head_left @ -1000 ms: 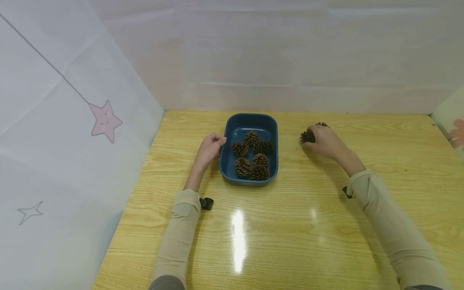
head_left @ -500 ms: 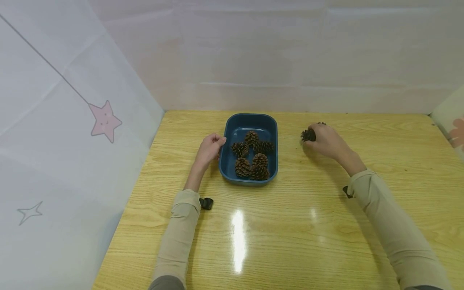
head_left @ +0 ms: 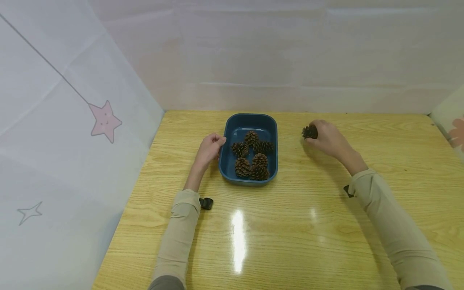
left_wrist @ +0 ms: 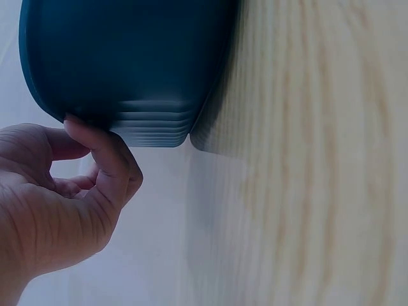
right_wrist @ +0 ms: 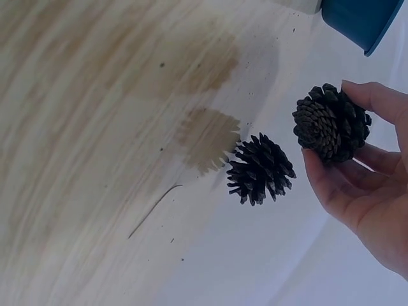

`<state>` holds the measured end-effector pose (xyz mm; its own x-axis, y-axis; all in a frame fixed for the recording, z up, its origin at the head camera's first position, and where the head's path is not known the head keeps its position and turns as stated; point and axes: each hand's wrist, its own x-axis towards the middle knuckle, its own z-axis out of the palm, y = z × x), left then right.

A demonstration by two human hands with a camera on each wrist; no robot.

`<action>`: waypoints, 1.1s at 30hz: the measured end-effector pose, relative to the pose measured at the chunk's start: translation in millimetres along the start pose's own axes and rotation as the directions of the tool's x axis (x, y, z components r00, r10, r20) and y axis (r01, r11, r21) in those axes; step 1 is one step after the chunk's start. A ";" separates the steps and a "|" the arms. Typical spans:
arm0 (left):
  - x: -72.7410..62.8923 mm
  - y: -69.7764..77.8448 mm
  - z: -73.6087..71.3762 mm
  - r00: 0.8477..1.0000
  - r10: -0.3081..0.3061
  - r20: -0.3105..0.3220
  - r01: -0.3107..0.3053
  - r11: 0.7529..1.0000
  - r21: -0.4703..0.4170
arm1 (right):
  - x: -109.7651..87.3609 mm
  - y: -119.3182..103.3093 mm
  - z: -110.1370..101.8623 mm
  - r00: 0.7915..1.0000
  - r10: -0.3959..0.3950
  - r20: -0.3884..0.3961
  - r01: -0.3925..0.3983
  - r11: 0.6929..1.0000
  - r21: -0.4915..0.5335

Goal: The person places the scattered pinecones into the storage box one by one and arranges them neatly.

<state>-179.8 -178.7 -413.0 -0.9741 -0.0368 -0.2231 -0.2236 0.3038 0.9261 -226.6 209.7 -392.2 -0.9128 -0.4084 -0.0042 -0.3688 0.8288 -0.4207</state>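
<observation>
At the left side of a dark blue rectangular container (head_left: 250, 183), my left hand (head_left: 210, 148) pinches the rim between thumb and fingers, as the left wrist view shows too. Several brown pine cones (head_left: 242, 167) lie inside. Right of the container, my right hand (head_left: 328, 137) grips a dark pine cone (right_wrist: 331, 122), held above the table with thumb and fingers around its sides. Below it in the right wrist view, a second pine cone (right_wrist: 260, 170) sits on the table; in the head view the hand hides it.
The light wooden table (head_left: 290, 225) meets a pale hanging sheet (head_left: 253, 56) at the back and another on the left. A thin twig (right_wrist: 153, 210) and small specks lie near the second pine cone.
My right hand has gripped the pine cone and raised it slightly off the table. The second pine cone has gone out of sight behind that hand. The left hand and container stay put.
</observation>
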 end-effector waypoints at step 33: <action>0.5 -0.3 -0.1 1.000 -0.004 0.007 0.004 1.000 -0.016 | 1.7 -2.0 -7.3 1.000 -0.014 -0.024 0.014 1.000 0.013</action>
<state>-180.3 -178.8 -413.4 -0.9729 -0.0316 -0.2291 -0.2283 0.2887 0.9298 -228.6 210.2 -384.7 -0.9116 -0.4105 0.0234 -0.3795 0.8181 -0.4321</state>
